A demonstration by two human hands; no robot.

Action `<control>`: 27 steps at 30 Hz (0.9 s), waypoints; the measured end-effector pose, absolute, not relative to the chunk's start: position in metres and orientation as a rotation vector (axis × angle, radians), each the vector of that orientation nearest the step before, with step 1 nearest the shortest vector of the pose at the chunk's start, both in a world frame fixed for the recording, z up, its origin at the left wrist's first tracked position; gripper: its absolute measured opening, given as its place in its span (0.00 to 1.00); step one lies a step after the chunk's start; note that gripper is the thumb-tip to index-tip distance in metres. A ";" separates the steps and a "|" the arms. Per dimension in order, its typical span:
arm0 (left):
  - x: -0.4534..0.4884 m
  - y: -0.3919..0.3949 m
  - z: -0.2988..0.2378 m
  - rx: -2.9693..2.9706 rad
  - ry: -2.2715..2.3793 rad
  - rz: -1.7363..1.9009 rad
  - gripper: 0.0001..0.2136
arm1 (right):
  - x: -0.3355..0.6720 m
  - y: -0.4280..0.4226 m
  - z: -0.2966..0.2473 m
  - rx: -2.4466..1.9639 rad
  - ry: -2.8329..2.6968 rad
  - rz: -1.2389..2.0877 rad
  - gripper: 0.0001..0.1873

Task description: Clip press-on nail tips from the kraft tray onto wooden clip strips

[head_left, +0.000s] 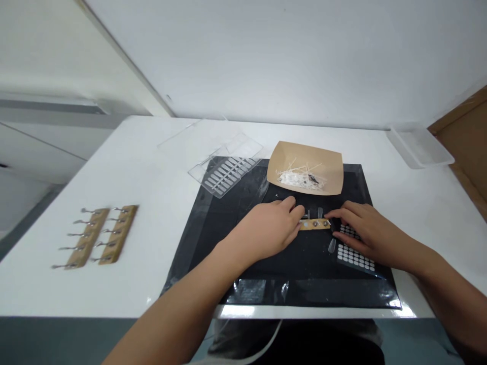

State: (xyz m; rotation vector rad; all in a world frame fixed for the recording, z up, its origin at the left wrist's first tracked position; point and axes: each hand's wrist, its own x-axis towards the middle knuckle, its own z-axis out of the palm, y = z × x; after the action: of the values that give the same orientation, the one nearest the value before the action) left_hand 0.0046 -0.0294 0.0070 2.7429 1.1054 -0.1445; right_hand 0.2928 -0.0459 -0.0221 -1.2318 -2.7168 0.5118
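A short wooden strip (315, 224) with round metal studs and a pale dot lies crosswise on the black mat. My left hand (277, 225) is closed around its left end, the fingertips bent over the wood. At the strip's right end is my right hand (357, 230), thumb and forefinger bent around a small dark piece that I cannot make out. Clear nail tips lie close by, one nail tip (332, 246) below the strip and another nail tip (320, 212) above it. A sheet of white adhesive dots (355, 258) is partly under my right hand.
Behind my hands stands a tan paper tray (323, 153) holding white scraps. A clear case of nail tips (228, 175) overlaps the black mat (213, 228). Far left, two wooden strips with metal clips (85, 241) lie on the white table. A translucent box (420, 147) sits back right.
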 end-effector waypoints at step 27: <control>0.003 -0.033 0.006 2.654 1.206 -0.152 0.10 | 0.294 -0.044 -0.021 -1.221 -2.710 0.513 0.18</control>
State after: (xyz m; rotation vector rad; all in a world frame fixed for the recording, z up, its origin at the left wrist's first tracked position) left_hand 0.0032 -0.0332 0.0062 2.6543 1.2063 -0.1524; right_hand 0.2935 -0.0439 -0.0209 -1.2210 -2.7103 0.5133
